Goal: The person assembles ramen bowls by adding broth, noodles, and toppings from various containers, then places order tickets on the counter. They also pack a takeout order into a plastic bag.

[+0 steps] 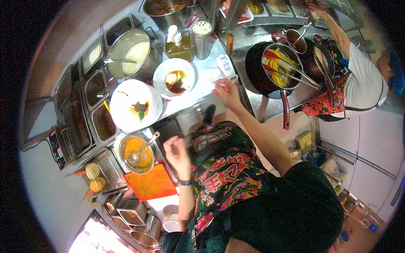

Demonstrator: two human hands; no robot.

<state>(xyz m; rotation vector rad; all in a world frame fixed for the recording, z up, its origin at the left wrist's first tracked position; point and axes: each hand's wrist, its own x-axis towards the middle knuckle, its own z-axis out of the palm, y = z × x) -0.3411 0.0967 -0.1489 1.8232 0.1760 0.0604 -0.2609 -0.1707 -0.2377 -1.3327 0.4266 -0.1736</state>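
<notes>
My left hand (177,155), with a dark band at the wrist, hovers with curled fingers beside the glass bowl of orange sauce (147,159) and a ladle. Nothing shows in it. My right hand (227,93) is raised at the counter's edge, its fingers bent near a small white device (225,64); whether it holds anything is unclear. Between and beyond my hands, a white bowl (189,87) holds dark sauce, a pale dollop and something green. A stack of white plates (121,110) stands to its left, the top one bearing dark and orange sauce with a green bit.
A large steel pot (115,71) of pale liquid, an oil bottle (178,52) and a steel shaker (202,44) stand behind. Right, a wok (254,69) sits under a pan of noodles with tongs; a co-worker (362,76) stands past it. An orange board (152,183) lies near-left.
</notes>
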